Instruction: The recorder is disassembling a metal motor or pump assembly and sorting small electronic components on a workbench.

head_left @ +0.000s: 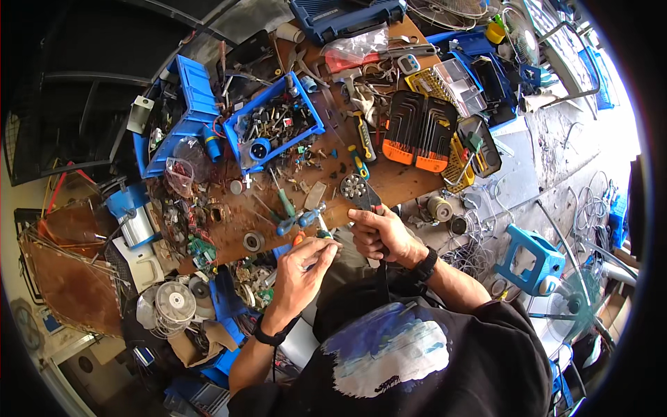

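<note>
My right hand (386, 236) is wrapped round the dark handle of a tool with a round head of several small metal discs (353, 186), which looks like a rotary shaver. My left hand (303, 270) is beside it with thumb and fingers pinched together. What they hold, if anything, is too small to make out; an orange tip (299, 238) shows by the fingers. Just beyond them, at the table's near edge, lie blue-handled tools (297, 221) and a green-handled screwdriver (285, 203).
The brown wooden table (417, 186) carries a blue bin (314, 115) of small parts, an orange-and-black hex key set (420, 132), a yellow cutter knife (365, 137) and a tape roll (253, 241). A blue stool (531, 260) and tangled cables (465, 254) are at right.
</note>
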Demonstrator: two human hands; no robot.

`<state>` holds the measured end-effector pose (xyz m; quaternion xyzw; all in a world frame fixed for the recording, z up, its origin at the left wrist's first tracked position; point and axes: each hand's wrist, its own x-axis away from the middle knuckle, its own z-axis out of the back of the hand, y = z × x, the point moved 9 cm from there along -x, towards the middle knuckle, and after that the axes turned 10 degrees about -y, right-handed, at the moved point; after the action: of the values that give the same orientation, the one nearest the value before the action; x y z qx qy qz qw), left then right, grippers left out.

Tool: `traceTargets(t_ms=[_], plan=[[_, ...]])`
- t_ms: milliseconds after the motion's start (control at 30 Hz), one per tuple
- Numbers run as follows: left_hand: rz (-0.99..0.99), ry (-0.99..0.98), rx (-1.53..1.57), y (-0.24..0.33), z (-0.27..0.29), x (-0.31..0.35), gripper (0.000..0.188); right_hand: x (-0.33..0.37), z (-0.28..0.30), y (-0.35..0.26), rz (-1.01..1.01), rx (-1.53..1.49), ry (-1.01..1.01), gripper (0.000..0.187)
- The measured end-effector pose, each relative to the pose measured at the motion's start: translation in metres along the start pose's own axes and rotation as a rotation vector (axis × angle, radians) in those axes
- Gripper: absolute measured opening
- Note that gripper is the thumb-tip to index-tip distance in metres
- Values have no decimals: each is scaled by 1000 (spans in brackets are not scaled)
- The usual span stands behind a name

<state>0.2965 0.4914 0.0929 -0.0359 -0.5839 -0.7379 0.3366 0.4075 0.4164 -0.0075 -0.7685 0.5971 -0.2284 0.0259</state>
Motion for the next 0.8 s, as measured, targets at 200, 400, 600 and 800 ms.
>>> traceTargets(t_ms=[200,400,600,800], plan=[[23,3,27,-8,0,4,19,-3,-2,4,6,-18,-24,55],[12,45,-7,-5,7,3,19,-2,-9,12,-71,-42,-99,43],[9,35,113,-15,10,2,22,-5,-16,25,-6,-163,-276,24],[10,-8,293,-13,5,4,21,-5,-25,25,-8,-145,-366,20]])
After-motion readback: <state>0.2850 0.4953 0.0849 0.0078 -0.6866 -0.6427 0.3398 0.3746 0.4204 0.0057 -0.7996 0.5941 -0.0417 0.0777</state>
